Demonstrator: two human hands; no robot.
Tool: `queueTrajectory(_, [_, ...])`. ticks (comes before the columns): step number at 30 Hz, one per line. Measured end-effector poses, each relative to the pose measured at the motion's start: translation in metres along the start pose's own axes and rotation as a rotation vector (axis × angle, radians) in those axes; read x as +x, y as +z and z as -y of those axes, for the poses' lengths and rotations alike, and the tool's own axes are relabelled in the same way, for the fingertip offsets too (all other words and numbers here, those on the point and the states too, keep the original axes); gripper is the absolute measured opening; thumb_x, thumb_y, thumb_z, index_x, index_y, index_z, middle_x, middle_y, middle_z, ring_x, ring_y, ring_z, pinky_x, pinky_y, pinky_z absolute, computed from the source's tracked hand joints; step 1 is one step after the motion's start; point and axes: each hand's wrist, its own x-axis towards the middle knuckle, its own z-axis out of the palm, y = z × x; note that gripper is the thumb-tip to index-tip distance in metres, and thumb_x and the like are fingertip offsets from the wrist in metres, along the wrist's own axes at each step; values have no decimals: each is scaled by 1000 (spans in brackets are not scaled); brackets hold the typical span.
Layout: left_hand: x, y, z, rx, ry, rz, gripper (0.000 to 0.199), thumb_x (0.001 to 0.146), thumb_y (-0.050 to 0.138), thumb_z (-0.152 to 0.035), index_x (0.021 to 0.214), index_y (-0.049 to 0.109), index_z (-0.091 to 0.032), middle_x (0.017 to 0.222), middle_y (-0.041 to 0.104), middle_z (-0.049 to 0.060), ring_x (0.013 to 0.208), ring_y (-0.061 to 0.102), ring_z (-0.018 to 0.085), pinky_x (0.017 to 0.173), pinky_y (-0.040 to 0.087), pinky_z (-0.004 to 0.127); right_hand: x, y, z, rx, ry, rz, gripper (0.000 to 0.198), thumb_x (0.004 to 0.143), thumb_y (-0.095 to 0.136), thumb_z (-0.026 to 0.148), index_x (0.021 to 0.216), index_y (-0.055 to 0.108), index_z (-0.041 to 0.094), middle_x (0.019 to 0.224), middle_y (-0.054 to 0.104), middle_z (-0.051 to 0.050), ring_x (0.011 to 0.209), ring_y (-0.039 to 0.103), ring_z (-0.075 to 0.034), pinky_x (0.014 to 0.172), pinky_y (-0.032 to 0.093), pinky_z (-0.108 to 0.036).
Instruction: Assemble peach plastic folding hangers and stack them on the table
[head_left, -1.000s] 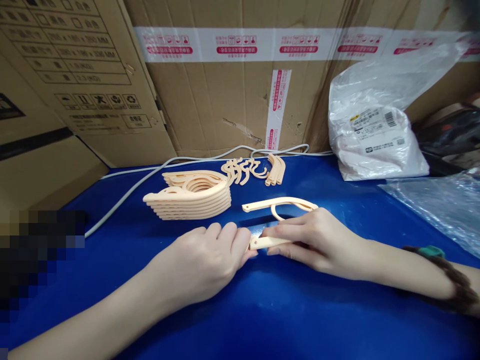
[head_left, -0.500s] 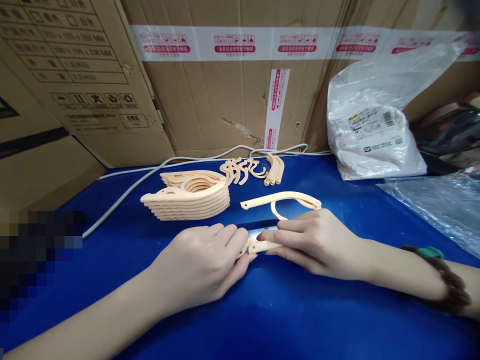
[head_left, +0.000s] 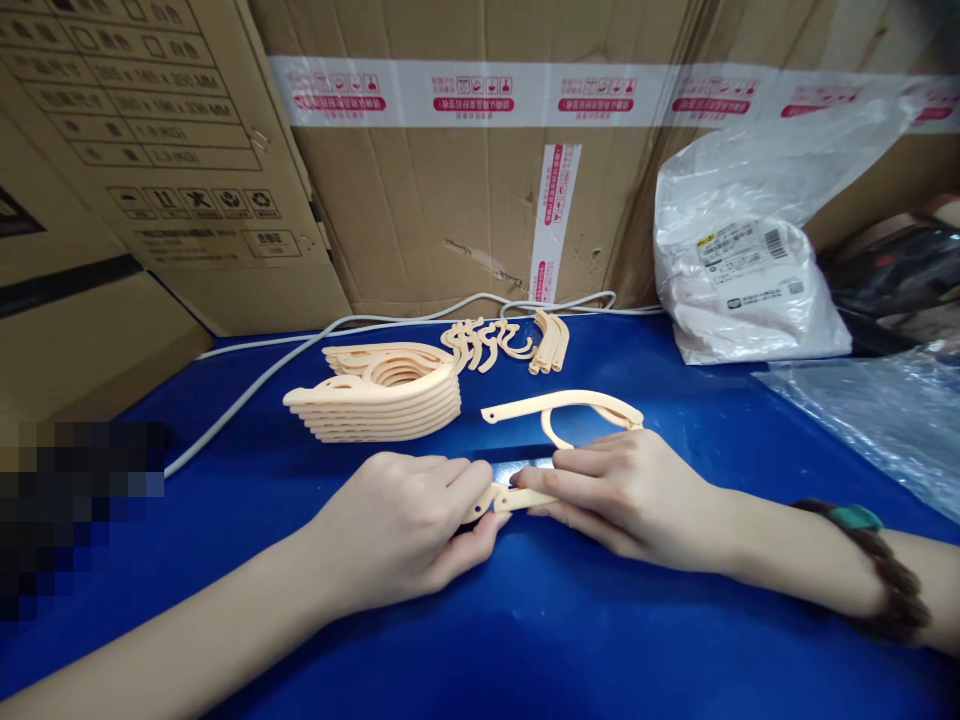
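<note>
My left hand [head_left: 411,520] is closed around a small cream plastic piece with a hole [head_left: 479,509], most of it hidden by the fingers. My right hand [head_left: 630,500] pinches a cream plastic hanger arm [head_left: 517,498], whose holed end meets the left-hand piece. Just behind the right hand shows a longer curved bar [head_left: 555,402] with a loop under it. My fingers hide whether this bar and the pinched arm are one part. To the left lies a stack of matching cream hanger parts [head_left: 390,410].
Cream hooks [head_left: 480,345] and short curved pieces [head_left: 550,342] lie at the back of the blue table surface [head_left: 570,640]. A grey cable [head_left: 259,385] runs behind them along cardboard boxes [head_left: 435,210]. A white plastic bag [head_left: 750,270] and clear film [head_left: 885,420] sit at right.
Both hands keep their grip and have barely moved. The left-hand piece shows slightly more of its holed end beside the arm. The whole view has shifted a little.
</note>
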Motion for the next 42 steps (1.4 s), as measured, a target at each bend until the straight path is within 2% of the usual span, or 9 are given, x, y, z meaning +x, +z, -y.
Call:
queueTrajectory(23, [4,-2,1,-58,0,45,27,94,43,-27,69,45,-20,53,52,-5,42,51,11,41,27,26,-1,4,-2,114,27,14,30,100,40,26,117,64,17,80,69,-3,63,64,-14,58,41,-25])
queueTrajectory(42, [3,-1,1,-88,15,79,23,93,43,-21,69,44,-20,55,53,-5,44,51,11,43,29,25,-2,4,-3,96,36,27,31,101,40,28,120,63,19,77,67,-2,62,62,-13,57,39,-24])
